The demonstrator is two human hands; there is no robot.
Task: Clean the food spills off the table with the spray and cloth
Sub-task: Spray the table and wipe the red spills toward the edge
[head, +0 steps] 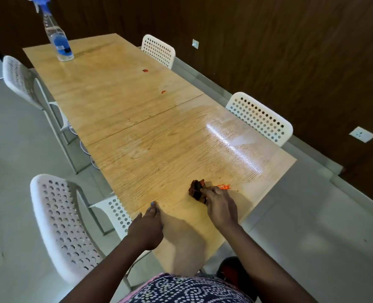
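Note:
My right hand [219, 205] grips a dark brown cloth [196, 190] bunched on the long wooden table [137, 119], right beside an orange-red food smear [224, 186] near the table's right edge. My left hand [147, 228] rests on the table's near left edge, fingers loosely curled, holding nothing. Two small red spills lie further up the table, one at mid-length [163, 92] and one beyond it [145, 71]. A clear spray bottle [58, 40] with a blue trigger and label stands upright at the far left corner.
White perforated chairs stand around the table: one at near left [58, 224], one at far left [19, 82], two along the right side [260, 117] [158, 50]. A dark wood wall runs along the right. A wet sheen streaks the table's right half.

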